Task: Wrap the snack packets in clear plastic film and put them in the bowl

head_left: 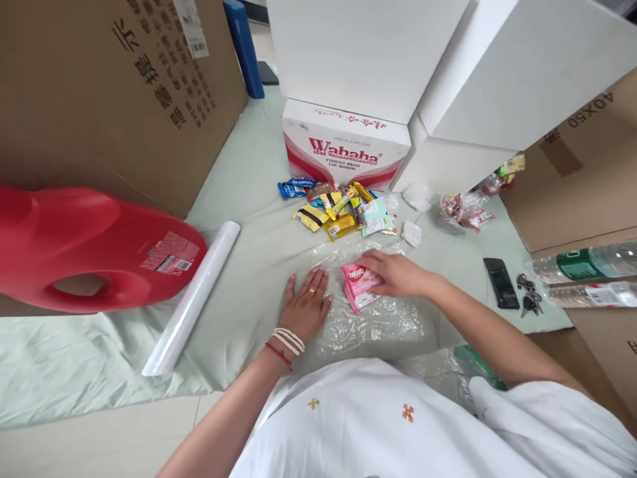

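Observation:
A pink packet (359, 287) with white lettering sits on a sheet of clear plastic film (371, 332) spread over the pale green cloth. My right hand (395, 273) grips the packet from its right side, fingers over the top edge. My left hand (304, 302) lies flat with fingers spread, at the film's left edge, a little apart from the packet. It holds nothing. Beyond the film is a pile of small wrapped snacks (343, 207) in yellow, blue and other colours, with a pale green packet (377, 216) at its right.
A roll of clear film (194, 295) lies at left beside a red jug (99, 245). A Wahaha box (346, 143) stands behind the snacks. At right are a phone (500, 283), keys (530, 295), plastic bottles (587, 262) and a clear bag (460, 211). Cardboard boxes flank both sides.

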The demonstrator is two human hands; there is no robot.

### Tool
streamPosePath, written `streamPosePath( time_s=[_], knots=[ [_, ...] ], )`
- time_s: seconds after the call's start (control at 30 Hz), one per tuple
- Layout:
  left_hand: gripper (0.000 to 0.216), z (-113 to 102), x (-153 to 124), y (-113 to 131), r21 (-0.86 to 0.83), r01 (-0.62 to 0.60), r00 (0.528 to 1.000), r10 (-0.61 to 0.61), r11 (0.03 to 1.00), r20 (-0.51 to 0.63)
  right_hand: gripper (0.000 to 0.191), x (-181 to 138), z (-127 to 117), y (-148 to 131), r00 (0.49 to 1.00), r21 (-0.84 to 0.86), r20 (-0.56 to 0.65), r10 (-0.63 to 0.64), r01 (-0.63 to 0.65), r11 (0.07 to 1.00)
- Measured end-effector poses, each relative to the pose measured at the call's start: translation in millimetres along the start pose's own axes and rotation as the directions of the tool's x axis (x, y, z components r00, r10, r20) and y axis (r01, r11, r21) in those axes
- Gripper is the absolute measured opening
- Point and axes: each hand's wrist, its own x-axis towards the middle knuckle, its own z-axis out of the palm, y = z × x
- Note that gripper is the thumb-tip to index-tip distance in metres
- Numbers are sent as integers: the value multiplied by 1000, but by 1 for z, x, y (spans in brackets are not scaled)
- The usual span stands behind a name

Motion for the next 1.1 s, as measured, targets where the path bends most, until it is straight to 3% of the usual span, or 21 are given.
streamPosePath(
  time_s=[0.1, 0.2, 0.33, 0.53, 0.73, 0.8, 0.87, 0.97, 1.03, 1.1],
  knots=[
    [59, 1, 1, 1, 30, 8, 1000, -8, 1000, -2, 74, -18, 32, -4, 993, -54, 105, 51, -46, 997],
    [59, 2, 2, 1, 60, 6, 1000, -6, 998, -7, 74, -15, 47, -6, 989, -143, 127, 80, -62, 988],
    [60, 3, 2, 3, 93, 25, 1000, -24, 995, -11, 70, -16, 46, -7, 987, -202, 102, 122, -100, 974],
    [59, 9, 3, 4, 100, 54, 998, -52, 993, -26, 64, -20, 42, -16, 983, -149, -27, 184, -186, 971],
    [64, 0, -3, -6, 22, 46, 998, -45, 999, -37, 71, -10, 49, -27, 969, -87, -12, 246, -246, 965],
    [64, -10, -14, -7, -11, -13, 997, 12, 1000, -73, 76, -29, 52, -24, 969, 25, -76, 235, -234, 972],
    [63, -19, -29, -6, -47, -159, 985, 156, 986, -68, 73, -61, 61, -18, 966, 138, -167, 198, -175, 975],
    [63, -21, -51, -5, -135, -377, 922, 385, 917, 44, 67, -113, 89, -9, 965, 221, -238, 113, -59, 973],
    [47, -17, -58, -7, -188, -403, 897, 427, 896, 116, 55, -136, 115, -5, 957, 238, -267, 114, -49, 970],
    [29, -13, -58, -12, -248, -359, 906, 399, 900, 138, 30, -146, 136, -2, 936, 261, -321, 142, -57, 964]
  ],
)
